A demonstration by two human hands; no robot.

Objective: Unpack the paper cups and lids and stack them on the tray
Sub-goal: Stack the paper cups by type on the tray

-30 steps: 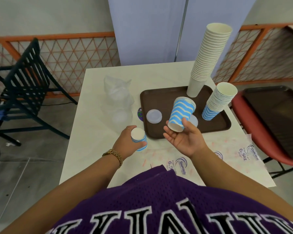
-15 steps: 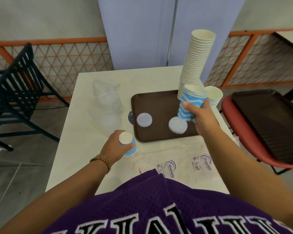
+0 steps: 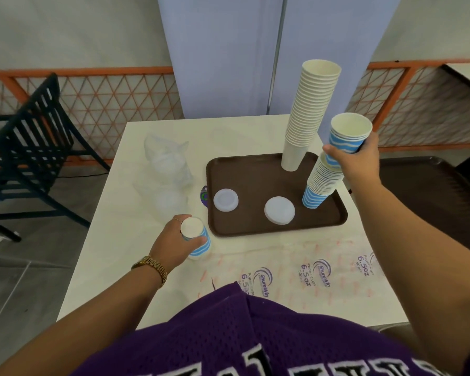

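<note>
Right now my right hand [image 3: 357,161] grips a few nested blue cups [image 3: 349,135] atop the blue stack [image 3: 322,183] at the tray's [image 3: 255,172] three o'clock, the white stack [image 3: 308,115] at one o'clock. My left hand [image 3: 178,241] holds upturned cups [image 3: 197,237] on the counter [image 3: 120,226], at the tray's eight o'clock. Two lids [image 3: 225,200] lie on the tray.

The right hand [image 3: 357,161] was raised, arm outstretched, fingers curled round cups [image 3: 347,138]; the left hand [image 3: 174,244] gripped a cup [image 3: 197,237] low.
</note>
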